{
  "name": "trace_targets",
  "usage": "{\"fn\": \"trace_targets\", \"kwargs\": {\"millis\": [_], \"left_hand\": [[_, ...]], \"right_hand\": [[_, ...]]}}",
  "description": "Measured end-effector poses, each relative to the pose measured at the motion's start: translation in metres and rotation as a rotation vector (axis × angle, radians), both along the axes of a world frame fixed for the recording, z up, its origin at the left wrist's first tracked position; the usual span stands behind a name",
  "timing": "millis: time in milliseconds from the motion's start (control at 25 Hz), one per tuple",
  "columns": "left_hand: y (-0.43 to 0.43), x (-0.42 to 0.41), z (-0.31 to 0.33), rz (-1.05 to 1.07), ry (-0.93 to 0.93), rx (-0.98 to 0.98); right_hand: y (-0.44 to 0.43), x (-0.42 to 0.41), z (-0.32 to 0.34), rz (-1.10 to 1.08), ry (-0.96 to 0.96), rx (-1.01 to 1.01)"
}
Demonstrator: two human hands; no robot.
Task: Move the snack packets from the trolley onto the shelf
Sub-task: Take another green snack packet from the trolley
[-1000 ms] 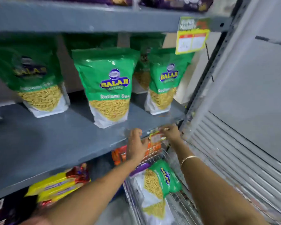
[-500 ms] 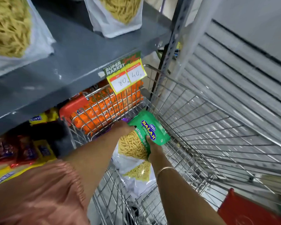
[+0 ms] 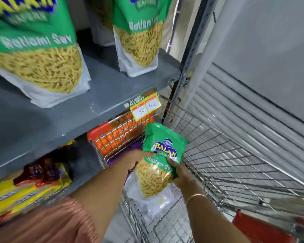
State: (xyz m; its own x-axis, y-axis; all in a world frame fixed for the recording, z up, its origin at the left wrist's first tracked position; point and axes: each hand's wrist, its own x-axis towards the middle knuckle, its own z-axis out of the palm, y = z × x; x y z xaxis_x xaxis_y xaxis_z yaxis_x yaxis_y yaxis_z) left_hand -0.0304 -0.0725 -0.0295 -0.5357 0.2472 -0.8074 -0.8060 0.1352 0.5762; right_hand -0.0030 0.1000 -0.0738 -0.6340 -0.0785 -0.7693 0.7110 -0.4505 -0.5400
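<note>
Both hands hold one green snack packet (image 3: 162,155) above the wire trolley (image 3: 218,155). The left hand (image 3: 135,156) grips the packet's left edge, with the fingers mostly hidden behind the packet. The right hand (image 3: 180,173) grips its lower right side, thumb across the printed front. Each grip is clamped on the packet. The packet is tilted, green top pointing up and away toward the shelf edge, clear lower part with yellow strands toward the person. A thin bangle (image 3: 196,196) circles the right wrist. A pink sleeve (image 3: 47,223) covers the left upper arm.

Beneath the held packet, a second packet (image 3: 153,202) with a clear lower part lies flat in the trolley basket. Whether the two touch cannot be told. An orange pack (image 3: 119,135) stands behind the trolley's front wire wall, on the level below the shelf.

The grey shelf (image 3: 95,95) runs above and to the left of the trolley. Two matching green packets stand upright on it: a large near one (image 3: 37,55) at left and a farther one (image 3: 139,37) at right, well apart from each other. A yellow price tag (image 3: 145,106) hangs from the shelf's front edge, just above the held packet. Yellow packs (image 3: 25,192) lie on the lower level at left. A red object (image 3: 260,228) shows at lower right, beyond the trolley; its type cannot be told.
</note>
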Motion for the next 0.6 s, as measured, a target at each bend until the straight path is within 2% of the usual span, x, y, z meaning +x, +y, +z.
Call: {"fn": "trace_targets", "kwargs": {"millis": [160,320,440,600], "left_hand": [[0.000,0.023,0.069,0.077,0.210,0.065],[-0.017,0.043,0.149,0.048,0.338,0.132],[-0.048,0.057,0.207,0.057,0.473,0.073],[-0.121,0.084,0.267,0.208,0.609,0.012]], "right_hand": [[0.018,0.006,0.086,0.125,0.172,0.006],[0.009,0.015,0.181,0.237,0.315,0.078],[-0.020,0.018,0.243,0.380,0.438,0.095],[-0.095,0.017,0.305,0.483,0.647,0.155]]}}
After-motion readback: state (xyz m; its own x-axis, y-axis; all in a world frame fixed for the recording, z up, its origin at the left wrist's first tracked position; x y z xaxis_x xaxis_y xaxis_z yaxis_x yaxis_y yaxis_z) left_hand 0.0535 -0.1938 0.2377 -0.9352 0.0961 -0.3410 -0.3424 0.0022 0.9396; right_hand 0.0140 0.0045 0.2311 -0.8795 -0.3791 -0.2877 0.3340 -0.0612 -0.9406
